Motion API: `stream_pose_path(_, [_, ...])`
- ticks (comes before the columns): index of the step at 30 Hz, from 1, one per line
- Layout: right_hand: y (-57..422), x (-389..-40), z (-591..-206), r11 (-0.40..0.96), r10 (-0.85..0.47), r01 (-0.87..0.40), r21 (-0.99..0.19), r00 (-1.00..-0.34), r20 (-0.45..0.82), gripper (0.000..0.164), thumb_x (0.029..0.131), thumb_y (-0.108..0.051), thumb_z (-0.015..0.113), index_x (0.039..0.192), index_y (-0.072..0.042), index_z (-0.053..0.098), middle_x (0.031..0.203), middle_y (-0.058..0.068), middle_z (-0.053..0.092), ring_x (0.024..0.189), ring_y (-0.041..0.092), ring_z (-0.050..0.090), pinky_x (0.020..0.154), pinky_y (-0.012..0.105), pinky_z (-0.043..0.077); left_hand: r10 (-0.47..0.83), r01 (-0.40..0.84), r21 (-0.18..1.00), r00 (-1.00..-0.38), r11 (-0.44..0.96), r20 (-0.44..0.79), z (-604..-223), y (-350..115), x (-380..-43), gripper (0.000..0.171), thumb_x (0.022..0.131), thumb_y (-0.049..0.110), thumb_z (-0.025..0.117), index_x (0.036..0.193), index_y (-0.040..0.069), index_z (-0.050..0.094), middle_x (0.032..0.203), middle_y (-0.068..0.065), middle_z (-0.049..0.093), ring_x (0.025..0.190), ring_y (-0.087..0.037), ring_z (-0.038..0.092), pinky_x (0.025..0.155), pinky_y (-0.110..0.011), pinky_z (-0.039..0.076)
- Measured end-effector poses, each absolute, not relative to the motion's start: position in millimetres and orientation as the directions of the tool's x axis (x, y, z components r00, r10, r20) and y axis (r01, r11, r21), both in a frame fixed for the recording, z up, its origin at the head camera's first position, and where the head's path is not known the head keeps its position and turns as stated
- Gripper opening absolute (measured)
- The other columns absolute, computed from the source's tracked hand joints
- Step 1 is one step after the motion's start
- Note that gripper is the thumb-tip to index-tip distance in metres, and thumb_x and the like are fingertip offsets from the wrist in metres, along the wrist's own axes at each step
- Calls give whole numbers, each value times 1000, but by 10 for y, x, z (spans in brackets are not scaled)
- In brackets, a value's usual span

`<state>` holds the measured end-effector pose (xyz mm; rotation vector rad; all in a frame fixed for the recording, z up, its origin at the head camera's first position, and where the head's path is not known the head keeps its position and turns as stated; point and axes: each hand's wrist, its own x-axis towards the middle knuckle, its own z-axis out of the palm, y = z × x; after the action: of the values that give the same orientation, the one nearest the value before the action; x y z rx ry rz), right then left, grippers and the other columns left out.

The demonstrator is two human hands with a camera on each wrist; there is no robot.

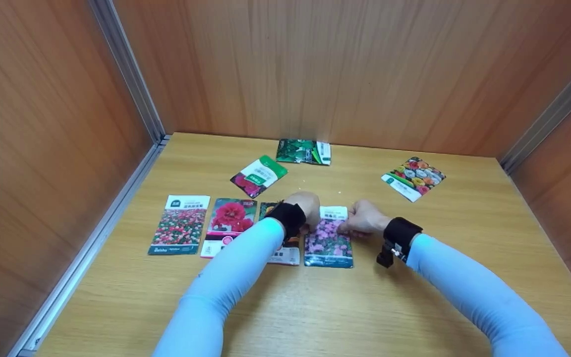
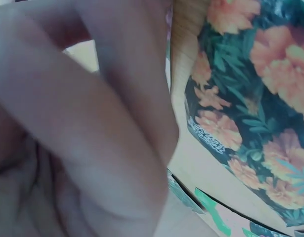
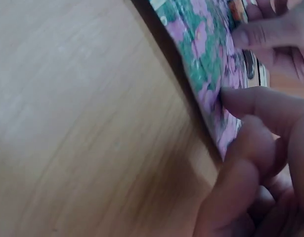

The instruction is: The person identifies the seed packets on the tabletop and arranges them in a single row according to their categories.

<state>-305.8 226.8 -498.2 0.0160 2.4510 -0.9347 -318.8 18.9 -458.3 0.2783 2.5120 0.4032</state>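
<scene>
A seed packet with pink-purple flowers (image 1: 328, 243) lies at the right end of a row on the table. My right hand (image 1: 366, 218) pinches its right edge, thumb (image 3: 250, 101) on the printed face and curled fingers at the edge. From the opposite side my left hand (image 1: 308, 206) grips the left edge, its thumb (image 3: 255, 35) on the flowers in the right wrist view. Under my left wrist lies an orange-flower seed packet (image 2: 275, 98), partly hidden by the arm in the head view. Curled fingers of the left hand fill much of the left wrist view.
Left in the row lie a red-flower packet (image 1: 229, 218) and a packet with many small flowers (image 1: 180, 225). Farther back are a green-and-white packet (image 1: 260, 176), a dark green packet (image 1: 298, 151) and a multicoloured-flower packet (image 1: 417, 176). Wooden panels (image 1: 315, 69) enclose the table.
</scene>
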Motion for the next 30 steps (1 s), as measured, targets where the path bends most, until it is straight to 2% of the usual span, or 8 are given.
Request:
stream_pose_path(5, [2087,-3086,-4934,812,-242,5,-583,-907,-344,35,92,-25,82,66,-17,61,68,-2,68,60,15,56,59,27,40,277,83,368,-811,926,-516,-4578,136,-3200,10,86,2,77,82,9,73,82,-9,71,51,-15,59,47,-26,47])
stream_pose_path(10, [2009,-3161,-4901,827,-303,-189,-530,-943,-137,31,93,-27,78,67,-18,64,68,-3,65,68,17,57,69,31,41,337,168,387,-841,907,-424,-4554,60,-3193,17,84,2,72,72,10,64,65,-4,64,45,-14,54,43,-25,43])
stream_pose_path(13, [2018,-3275,-4885,848,-298,-234,-475,-952,-63,21,95,-30,76,79,-16,71,78,1,68,79,22,61,75,36,46,361,188,421,-852,887,-380,-4537,30,-3170,18,90,10,72,74,10,65,62,-2,63,45,-14,56,44,-26,45])
stream_pose_path(15, [2040,-3379,-4888,863,-279,-220,-454,-958,-65,20,96,-32,75,99,-12,75,95,7,73,91,28,65,82,41,51,374,203,435,-858,877,-354,-4528,25,-3147,16,93,15,75,80,8,67,64,-2,65,48,-16,59,47,-27,47])
stream_pose_path(18, [2079,-3554,-4925,894,-251,-193,-404,-964,-94,49,97,-39,75,135,-10,66,134,18,67,122,39,61,102,55,52,396,238,463,-874,854,-283,-4528,33,-3105,19,93,25,81,96,7,74,80,-3,73,67,-18,67,61,-30,55])
stream_pose_path(21, [2106,-3707,-4986,923,-243,-187,-338,-961,-133,79,95,-46,75,158,-9,45,163,25,41,148,47,39,119,65,36,438,327,437,-880,838,-181,-4553,42,-3062,44,93,40,83,125,11,73,115,-6,75,104,-24,70,90,-38,58])
stream_pose_path(25, [2073,-3843,-5044,932,-268,-211,-293,-949,-168,95,92,-51,77,166,-10,32,173,26,21,157,51,21,123,70,23,507,437,369,-854,820,-116,-4597,23,-3002,72,93,54,78,152,18,57,152,-11,58,139,-32,55,113,-50,48])
stream_pose_path(30, [1988,-3937,-5061,939,-252,-192,-286,-949,-191,98,91,-50,78,167,-12,29,173,24,22,156,50,24,122,68,27,560,517,279,-823,809,-99,-4634,-19,-2938,78,93,59,76,156,20,52,159,-12,51,145,-34,48,117,-56,44])
